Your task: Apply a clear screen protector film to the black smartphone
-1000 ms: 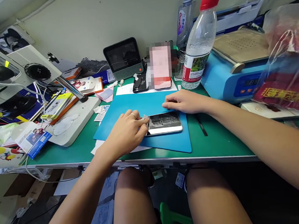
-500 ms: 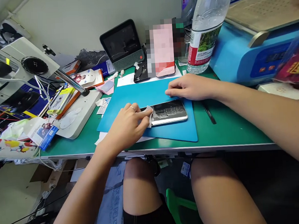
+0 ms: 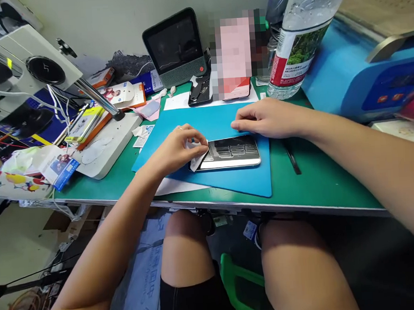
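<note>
Your 2 knees sit nearest, tucked under the front edge of the green table. On that table is the landmark, the blue mat, and a white sheet of paper pokes out from under the mat's near-left corner.

The phone lies flat on the mat, screen up, long side running left to right, about midway across it.

Your left hand is over the mat's left half. Its fingers are curled in tight, pinching a white wipe down at the phone's left end, so wipe and phone touch. A ring shows on 1 finger.

Your right hand comes in over the mat's far-right part. It lies fairly flat, fingers stretched out and close together, grasping nothing, with the fingertips resting by the phone's far edge. You can't quite tell if they press the phone or the mat beside it.

Just off the mat's right edge, a slim black tool lies on the bare table. Left of the mat stands a white stand base.

Beyond the mat's far edge, a dark phone lies on paper, with a small speaker screen behind it. Far right of the mat stand a water bottle and a blue machine.
</note>
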`<state>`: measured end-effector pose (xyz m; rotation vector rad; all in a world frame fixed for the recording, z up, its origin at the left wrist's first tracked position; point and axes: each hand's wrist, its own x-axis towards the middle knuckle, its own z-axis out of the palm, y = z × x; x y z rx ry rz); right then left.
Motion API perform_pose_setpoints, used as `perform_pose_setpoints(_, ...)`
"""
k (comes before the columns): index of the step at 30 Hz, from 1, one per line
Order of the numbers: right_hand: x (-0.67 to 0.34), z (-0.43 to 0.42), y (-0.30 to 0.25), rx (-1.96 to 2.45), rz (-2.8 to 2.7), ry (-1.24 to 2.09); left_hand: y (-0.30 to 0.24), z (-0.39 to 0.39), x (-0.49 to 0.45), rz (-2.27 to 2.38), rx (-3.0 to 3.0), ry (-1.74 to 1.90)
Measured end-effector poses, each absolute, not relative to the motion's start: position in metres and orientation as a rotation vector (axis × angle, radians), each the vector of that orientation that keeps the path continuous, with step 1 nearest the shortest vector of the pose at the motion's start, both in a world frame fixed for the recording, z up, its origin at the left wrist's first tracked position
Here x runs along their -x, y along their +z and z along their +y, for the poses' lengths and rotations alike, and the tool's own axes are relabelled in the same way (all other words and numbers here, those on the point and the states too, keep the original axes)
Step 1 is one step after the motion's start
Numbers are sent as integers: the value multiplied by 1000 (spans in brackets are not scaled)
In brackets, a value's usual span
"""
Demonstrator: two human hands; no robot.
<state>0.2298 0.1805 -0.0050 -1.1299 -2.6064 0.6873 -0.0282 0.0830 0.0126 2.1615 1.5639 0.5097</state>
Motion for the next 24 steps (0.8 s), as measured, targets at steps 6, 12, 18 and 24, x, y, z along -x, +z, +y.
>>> perform_pose_setpoints(6, -231, 182, -3, 1074, -2632, 725, 15, 87, 29, 1632, -2065, 378)
perform_pose_setpoints(12, -232, 177, 1, 1090, -2614, 736, 28, 107, 35, 1777, -2079, 41)
perform_pose_setpoints(18, -232, 174, 1, 1057, -2589, 784, 28, 124, 42, 1871, -2070, -32)
perform_pose_setpoints(24, -233, 175, -1, 1064, -2583, 767, 32, 111, 46, 1881, -2053, -99)
